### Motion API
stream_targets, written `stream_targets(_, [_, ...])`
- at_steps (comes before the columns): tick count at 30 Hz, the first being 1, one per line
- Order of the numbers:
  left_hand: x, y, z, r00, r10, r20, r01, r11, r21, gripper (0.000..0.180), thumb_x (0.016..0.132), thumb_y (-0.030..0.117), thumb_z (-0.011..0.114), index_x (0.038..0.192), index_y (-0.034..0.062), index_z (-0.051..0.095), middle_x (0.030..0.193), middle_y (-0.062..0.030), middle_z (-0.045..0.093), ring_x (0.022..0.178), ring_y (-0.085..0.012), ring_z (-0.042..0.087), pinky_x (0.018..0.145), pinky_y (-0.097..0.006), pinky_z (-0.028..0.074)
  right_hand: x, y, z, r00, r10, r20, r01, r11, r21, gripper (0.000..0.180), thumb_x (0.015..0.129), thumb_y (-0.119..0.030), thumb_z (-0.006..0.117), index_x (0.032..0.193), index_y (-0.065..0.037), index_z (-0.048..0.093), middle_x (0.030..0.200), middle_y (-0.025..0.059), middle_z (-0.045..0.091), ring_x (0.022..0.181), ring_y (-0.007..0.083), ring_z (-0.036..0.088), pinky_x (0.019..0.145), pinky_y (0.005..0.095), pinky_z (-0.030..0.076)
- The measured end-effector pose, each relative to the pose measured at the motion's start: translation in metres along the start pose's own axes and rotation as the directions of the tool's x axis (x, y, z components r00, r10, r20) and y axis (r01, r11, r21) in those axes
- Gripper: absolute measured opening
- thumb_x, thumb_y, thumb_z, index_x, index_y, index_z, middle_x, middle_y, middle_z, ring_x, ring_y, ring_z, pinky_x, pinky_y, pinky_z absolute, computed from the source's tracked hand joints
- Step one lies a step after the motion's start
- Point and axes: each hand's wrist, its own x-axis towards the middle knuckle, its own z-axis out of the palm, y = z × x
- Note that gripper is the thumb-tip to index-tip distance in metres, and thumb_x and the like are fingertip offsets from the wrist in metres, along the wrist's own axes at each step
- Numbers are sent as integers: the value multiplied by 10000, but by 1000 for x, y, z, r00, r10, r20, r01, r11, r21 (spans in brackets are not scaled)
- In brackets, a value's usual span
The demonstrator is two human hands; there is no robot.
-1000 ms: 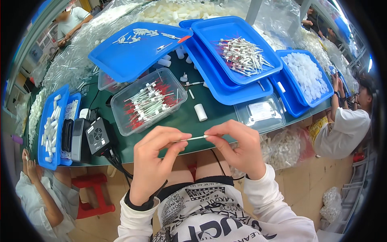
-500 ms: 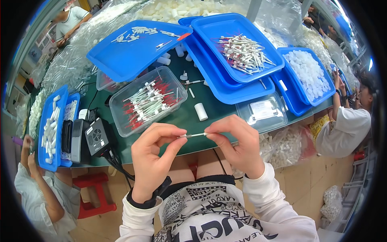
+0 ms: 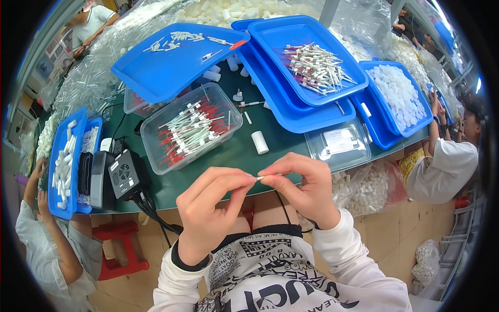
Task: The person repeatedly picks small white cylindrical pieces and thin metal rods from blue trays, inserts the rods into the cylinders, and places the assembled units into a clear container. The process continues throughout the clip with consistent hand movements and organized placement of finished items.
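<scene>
Close together in front of my body, both hands pinch a thin pale stick [image 3: 260, 178]; only a short length shows between the fingertips. My left hand [image 3: 210, 205] has thumb and forefinger closed at its left end. At the other end, my right hand [image 3: 304, 187] grips with thumb and fingertips. Just beyond them, a white cylinder [image 3: 260, 142] stands on the green table, with a short white stick [image 3: 248, 118] lying farther back. To the left sits a clear plastic bin [image 3: 147, 145] holding many red, white and pale green stick parts [image 3: 192, 132].
A tilted blue tray [image 3: 138, 70] overlaps another clear bin at the back. Stacked blue trays [image 3: 358, 73] hold white sticks [image 3: 317, 67] and white pieces [image 3: 397, 96]. A black power unit [image 3: 125, 174] with cables stands left. Co-workers sit at both sides.
My hands have drawn closer together, hiding most of the stick. My left hand moved right and turned, its fingers now pointing more toward the right hand.
</scene>
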Motion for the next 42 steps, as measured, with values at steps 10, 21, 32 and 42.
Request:
stream_targets(10, [15, -16, -7, 999, -47, -4, 46, 988, -149, 149, 702, -68, 721, 819, 8, 668, 810, -87, 683, 727, -194, 664, 638, -275, 515, 39, -15, -16, 971, -106, 214, 153, 963, -220, 146, 762, -136, 747, 900, -91, 732, 770, 64, 686, 681, 218, 632, 593, 320, 485])
stream_targets(21, [59, -82, -39, 953, -291, 85, 210, 838, 504, 166, 737, 23, 691, 901, -1, 695, 899, -164, 625, 856, -351, 624, 755, -411, 500, 207, 42, -133, 983, 169, 71, 25, 263, -965, 265, 737, -313, 692, 879, -91, 712, 880, 113, 701, 843, 281, 667, 755, 391, 521])
stream_targets(32, [61, -74, -40, 981, -195, -14, 177, 852, 493, 91, 696, 52, 731, 777, 29, 697, 776, -105, 627, 681, -261, 623, 629, -352, 480, 331, 72, 46, 918, 247, 309, 174, 450, -876, 289, 778, -176, 623, 1030, -50, 687, 1054, 181, 674, 982, 341, 653, 839, 421, 526])
stream_targets(42, [56, -65, -43, 929, -347, -129, 367, 907, 208, 90, 834, 61, 651, 890, -2, 685, 711, -67, 664, 624, -91, 606, 594, -233, 459, 306, 90, 55, 993, 53, 101, 75, 364, -929, 256, 780, -139, 595, 1006, -62, 689, 941, 150, 696, 897, 340, 675, 761, 440, 534])
